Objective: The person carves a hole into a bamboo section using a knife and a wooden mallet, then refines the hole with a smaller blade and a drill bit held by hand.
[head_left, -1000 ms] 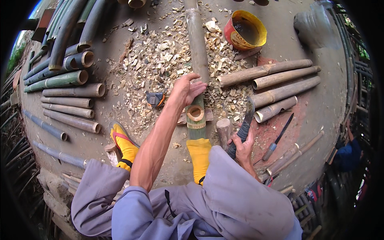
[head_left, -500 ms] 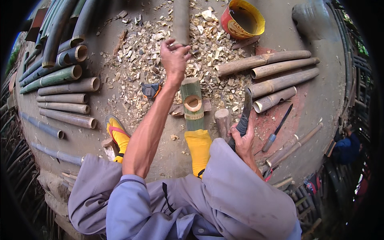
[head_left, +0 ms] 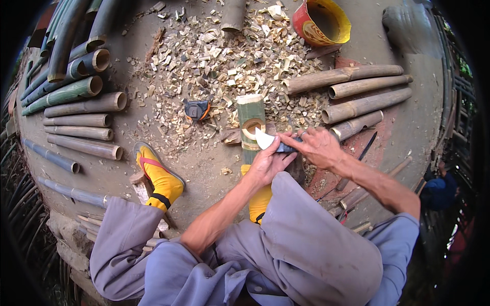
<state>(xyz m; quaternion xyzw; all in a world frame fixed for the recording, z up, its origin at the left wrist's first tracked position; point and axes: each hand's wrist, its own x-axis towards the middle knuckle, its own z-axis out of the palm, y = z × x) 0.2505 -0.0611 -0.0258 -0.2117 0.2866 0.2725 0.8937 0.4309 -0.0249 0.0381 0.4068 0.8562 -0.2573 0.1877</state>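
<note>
Both hands meet just right of the green bamboo piece [head_left: 251,108], which has a round hole cut in its upper side. Between them is a short broad-bladed knife [head_left: 264,139], its blade bright white and its dark grip partly covered by fingers. My left hand [head_left: 269,164] is palm up beneath the knife, thumb against the blade's base. From the right, my right hand [head_left: 317,147] closes on the dark part, with fingers reaching over it. A yellow-socked foot [head_left: 259,203] is against the bamboo's near end, partly behind my knee.
Wood chips [head_left: 224,71] cover the ground ahead, with a tape measure [head_left: 197,109] at their near edge. Cut bamboo lengths [head_left: 352,89] lie right; more bamboo [head_left: 84,112] is stacked left. A red-yellow bucket [head_left: 322,23] stands far right of centre. A long thin blade [head_left: 363,153] lies right.
My left hand has come back from the far bamboo pole to the knife. My right hand has brought the knife inward from beside my knee. The far pole's end sits farther away.
</note>
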